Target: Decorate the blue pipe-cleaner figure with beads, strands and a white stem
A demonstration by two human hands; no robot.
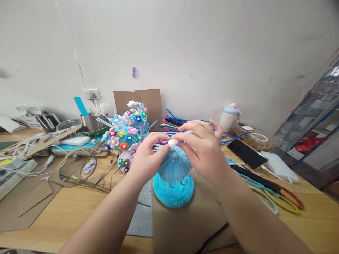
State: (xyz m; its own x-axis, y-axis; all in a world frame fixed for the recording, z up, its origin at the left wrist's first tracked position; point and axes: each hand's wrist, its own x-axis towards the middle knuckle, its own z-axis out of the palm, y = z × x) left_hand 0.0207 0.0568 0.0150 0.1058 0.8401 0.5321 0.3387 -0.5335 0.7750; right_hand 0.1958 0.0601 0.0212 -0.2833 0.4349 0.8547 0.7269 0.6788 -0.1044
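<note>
Both my hands meet above a blue pleated dome (175, 165), which stands over a round bright-blue base (173, 197). Between the fingertips is a small white coil of fuzzy pipe cleaner (173, 143), close to the dome's top. My left hand (149, 155) pinches the coil from the left with thumb and forefinger. My right hand (205, 150) closes on it from the right, its other fingers raised. Whether the coil touches the dome I cannot tell. Left of my hands stands a blue piece covered with colourful pipe-cleaner flowers (123, 134).
Brown cardboard (182, 229) lies under the base, beside a grey cutting mat (143, 215). At right are a phone (247, 153), a white power bank (280, 167), coloured pipe cleaners (288, 203) and a bottle (230, 118). Cardboard scraps (39, 194) and a metal pot (95, 123) occupy the left.
</note>
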